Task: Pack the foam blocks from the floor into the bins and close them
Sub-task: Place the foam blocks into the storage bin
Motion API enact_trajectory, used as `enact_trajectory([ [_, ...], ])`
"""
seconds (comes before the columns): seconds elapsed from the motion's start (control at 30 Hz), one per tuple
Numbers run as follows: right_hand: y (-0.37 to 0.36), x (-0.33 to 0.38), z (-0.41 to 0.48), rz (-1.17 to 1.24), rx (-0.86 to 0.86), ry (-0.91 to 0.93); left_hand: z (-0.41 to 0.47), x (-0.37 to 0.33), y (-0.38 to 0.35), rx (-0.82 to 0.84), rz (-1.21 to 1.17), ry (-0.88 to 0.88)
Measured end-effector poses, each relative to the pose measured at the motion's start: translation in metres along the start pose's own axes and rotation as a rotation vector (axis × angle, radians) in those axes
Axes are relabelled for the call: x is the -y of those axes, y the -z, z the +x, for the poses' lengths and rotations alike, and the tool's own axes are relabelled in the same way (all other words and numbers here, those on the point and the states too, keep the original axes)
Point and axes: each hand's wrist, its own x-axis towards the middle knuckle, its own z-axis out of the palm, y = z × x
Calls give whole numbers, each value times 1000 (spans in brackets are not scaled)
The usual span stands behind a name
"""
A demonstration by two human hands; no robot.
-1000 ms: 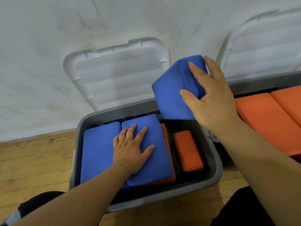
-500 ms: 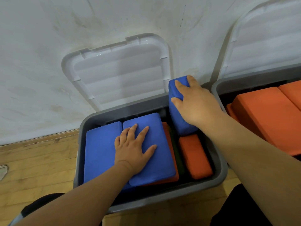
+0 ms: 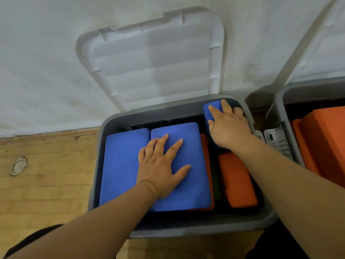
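- Two gray bins stand side by side against the white wall (image 3: 46, 62), and both have their lids up.
- The middle bin (image 3: 115, 128) has its lid (image 3: 155, 62) leaning back on the wall.
- There are three blue blocks in the middle bin. The left blue block (image 3: 121, 165) and the middle blue block (image 3: 186, 139) lie flat, side by side. The corner blue block (image 3: 212, 107) is in the back right corner.
- There are two orange blocks in this bin too. The front orange block (image 3: 237, 182) lies at the right. The hidden orange block (image 3: 206, 156) peeks out from under the middle blue block.
- The left hand (image 3: 160, 169) lies flat on the middle blue block with its fingers spread wide.
- The right hand (image 3: 227, 126) holds the corner blue block with its fingers bent over the top.
- The right bin (image 3: 280, 109) shows two orange shapes (image 3: 326, 146).
- One round thing (image 3: 18, 166) lies on the wood floor (image 3: 46, 193).
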Motion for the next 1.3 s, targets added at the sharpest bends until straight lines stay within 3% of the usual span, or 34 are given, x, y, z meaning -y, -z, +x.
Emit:
enact_trajectory([
  [0.1,1,-2,5,-6,-154,94,0,1,-2,-29,-15,-8],
  [0.3,-26,-9,-2,137,-70,36,2,-1,-2,-25,-9,-9],
  [0.47,-19,-7,-5,64,-12,52,-1,-1,-1,-8,-2,-2],
  [0.6,47,2,-5,146,-469,222,1,1,-2,-14,10,1],
  [0.63,48,1,-4,142,-508,251,1,1,-2,-12,8,1],
  [0.67,36,0,-3,108,-477,258,0,0,-2,-13,4,0],
  [0.77,-42,-9,-2,-27,-70,127,2,0,-2,-15,3,-6],
  [0.8,-58,-15,2,-38,-19,102,3,0,-1,-12,1,-4],
  [0.97,-55,-17,10,-8,-29,123,4,-1,2,9,13,2],
  [1.07,-50,-14,9,31,50,109,2,-2,1,-2,24,-5],
  [1.2,-14,6,4,376,-206,200,3,-2,1,-9,33,-3],
  [1.23,-9,13,1,490,-201,253,3,-2,-1,-11,31,2],
  [1.3,-14,18,-6,586,19,293,2,-1,-2,-14,14,-6],
])
